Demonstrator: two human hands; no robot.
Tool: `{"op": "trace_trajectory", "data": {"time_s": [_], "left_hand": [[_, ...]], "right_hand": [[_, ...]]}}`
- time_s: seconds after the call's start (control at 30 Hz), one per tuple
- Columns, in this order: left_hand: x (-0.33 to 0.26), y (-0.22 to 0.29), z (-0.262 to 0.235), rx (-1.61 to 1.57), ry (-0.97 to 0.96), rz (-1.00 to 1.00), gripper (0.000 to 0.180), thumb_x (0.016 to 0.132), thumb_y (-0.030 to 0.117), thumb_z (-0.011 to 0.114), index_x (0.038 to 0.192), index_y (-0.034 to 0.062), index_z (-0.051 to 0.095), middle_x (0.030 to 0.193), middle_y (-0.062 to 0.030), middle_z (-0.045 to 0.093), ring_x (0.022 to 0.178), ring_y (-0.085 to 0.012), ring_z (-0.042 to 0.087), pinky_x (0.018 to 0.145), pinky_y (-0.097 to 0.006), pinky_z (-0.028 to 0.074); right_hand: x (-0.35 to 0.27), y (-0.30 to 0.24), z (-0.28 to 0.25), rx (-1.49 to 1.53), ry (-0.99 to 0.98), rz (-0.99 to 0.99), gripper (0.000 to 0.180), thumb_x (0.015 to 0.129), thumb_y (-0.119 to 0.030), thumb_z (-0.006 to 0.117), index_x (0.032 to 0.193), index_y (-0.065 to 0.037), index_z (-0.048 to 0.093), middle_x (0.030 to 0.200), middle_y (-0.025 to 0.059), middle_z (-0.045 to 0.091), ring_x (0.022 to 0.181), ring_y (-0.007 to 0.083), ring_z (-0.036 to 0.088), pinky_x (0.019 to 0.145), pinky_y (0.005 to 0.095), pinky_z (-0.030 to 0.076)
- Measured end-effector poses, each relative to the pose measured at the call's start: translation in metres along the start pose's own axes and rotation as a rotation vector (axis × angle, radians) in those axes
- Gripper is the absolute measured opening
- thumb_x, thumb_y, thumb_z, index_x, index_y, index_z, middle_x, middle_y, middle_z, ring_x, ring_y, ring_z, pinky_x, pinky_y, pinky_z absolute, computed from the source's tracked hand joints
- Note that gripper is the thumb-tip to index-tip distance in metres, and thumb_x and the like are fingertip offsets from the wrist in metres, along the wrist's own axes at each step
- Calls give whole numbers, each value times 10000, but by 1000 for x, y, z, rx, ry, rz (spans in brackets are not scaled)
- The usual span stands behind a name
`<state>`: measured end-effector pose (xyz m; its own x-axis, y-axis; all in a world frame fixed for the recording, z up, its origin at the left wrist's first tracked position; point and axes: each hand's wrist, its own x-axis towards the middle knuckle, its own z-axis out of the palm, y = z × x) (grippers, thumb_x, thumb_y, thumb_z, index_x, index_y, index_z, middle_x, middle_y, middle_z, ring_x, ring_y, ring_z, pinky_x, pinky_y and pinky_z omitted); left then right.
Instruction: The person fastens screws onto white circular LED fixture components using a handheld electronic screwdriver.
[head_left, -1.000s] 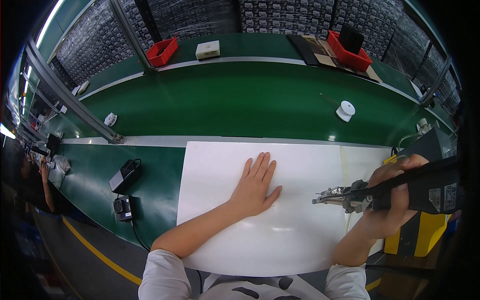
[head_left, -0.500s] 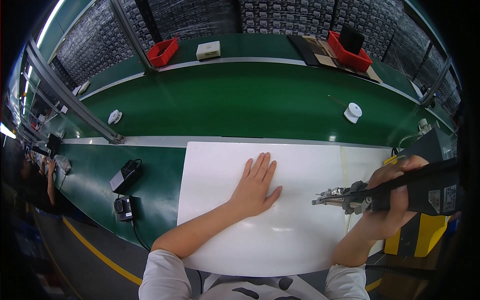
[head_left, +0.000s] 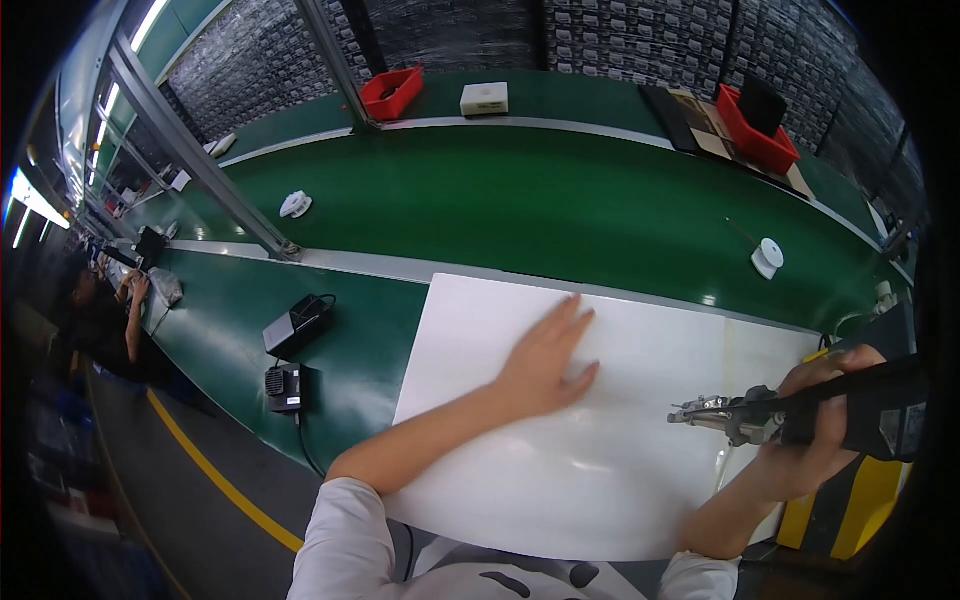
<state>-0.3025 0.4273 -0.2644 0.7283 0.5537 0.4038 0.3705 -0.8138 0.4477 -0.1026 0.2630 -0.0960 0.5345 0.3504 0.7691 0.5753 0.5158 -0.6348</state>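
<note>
My left hand (head_left: 545,362) lies over a white board (head_left: 520,470) on the bench, fingers stretched out and a little blurred; nothing is in it. On the right, my right hand (head_left: 815,425) is wrapped round a dark hand-held tool (head_left: 870,410) with a slim metal nose (head_left: 715,412). That nose points left, over the right part of the board. My palm and part of the tool's body hide each other, and the tool's far right end fades into the dark rim of the view.
Two black devices (head_left: 298,325) with cords sit left of the board. Beyond runs a green belt with white spools (head_left: 768,258). Red bins (head_left: 392,93) and a small white box (head_left: 484,98) stand on the far shelf. At far left another person (head_left: 110,310) works.
The view has swung left, so the bench things appear further right. My left hand's fingers sit nearer the board's far edge. My right hand keeps hold of the tool.
</note>
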Motion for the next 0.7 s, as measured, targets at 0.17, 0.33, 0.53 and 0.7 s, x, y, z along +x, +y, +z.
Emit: {"op": "trace_trajectory", "data": {"time_s": [0.17, 0.33, 0.53, 0.7], "left_hand": [[31, -104, -65, 382, 214, -129, 620, 844, 313, 663, 1337, -34, 520, 1468, -278, 429, 1355, -424, 425, 1080, -521, 385], [15, -247, -178, 1049, 80, -437, 601, 839, 375, 628, 1239, -67, 545, 1386, -249, 497, 1335, -358, 426, 1034, -492, 397], [-40, -327, -253, 1394, -291, -1007, 488, 914, 310, 511, 1286, 19, 633, 1415, -141, 554, 1493, -340, 234, 1207, -547, 28], [-52, -372, -264, 1357, -309, -1059, 458, 897, 236, 511, 1279, 17, 636, 1397, -152, 569, 1456, -351, 328, 1211, -542, 19]], "right_hand": [[-1, -5, 5, -24, 39, 18, 314, 914, -219, 526, 1134, -1, 477, 726, 80, 559, 575, 108, 507, 511, 202, 397], [-4, -4, 1, 20, 9, 43, 357, 897, -178, 498, 1171, 50, 484, 753, 124, 558, 629, 148, 548, 574, 255, 435], [-10, 8, 6, -72, 21, 26, 350, 926, -223, 486, 1176, 22, 468, 730, 110, 554, 609, 137, 522, 560, 239, 409], [-17, 16, 0, -188, 47, 81, 362, 947, -270, 486, 1177, 7, 450, 703, 115, 538, 583, 133, 501, 543, 232, 387]]}}
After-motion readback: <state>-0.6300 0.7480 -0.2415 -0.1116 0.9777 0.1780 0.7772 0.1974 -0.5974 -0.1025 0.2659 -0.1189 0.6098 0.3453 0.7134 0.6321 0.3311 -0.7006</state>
